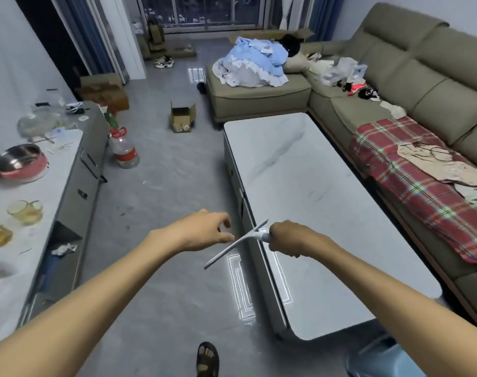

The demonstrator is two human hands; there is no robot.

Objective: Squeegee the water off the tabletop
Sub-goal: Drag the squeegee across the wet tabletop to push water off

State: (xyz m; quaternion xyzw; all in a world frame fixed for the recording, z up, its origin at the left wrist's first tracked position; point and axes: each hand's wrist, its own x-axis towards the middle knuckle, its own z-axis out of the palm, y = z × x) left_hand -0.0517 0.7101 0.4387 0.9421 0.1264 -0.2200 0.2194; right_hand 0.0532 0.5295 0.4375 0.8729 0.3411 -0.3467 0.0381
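Squeegee (232, 247): your right hand (286, 239) gripped its handle above the desk (327, 200) edge; left hand (204, 229) loosely curled beside it, empty. You likely needed the blade flat, with steady pressure.

Pale T-shaped squeegee (232, 248), blade slanting diagonally, held at frame centre over the left edge of the white marbled desk (313, 200).

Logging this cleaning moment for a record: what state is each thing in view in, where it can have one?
squeegee, held by its handle, blade off the tabletop at its near edge.
right hand, gripping the squeegee handle.
left hand, fingers loosely curled, holding nothing, close by the blade.
tabletop, bare; wet or dry cannot be told.
cardboard box, on the floor, flaps open.
water jug, upright.
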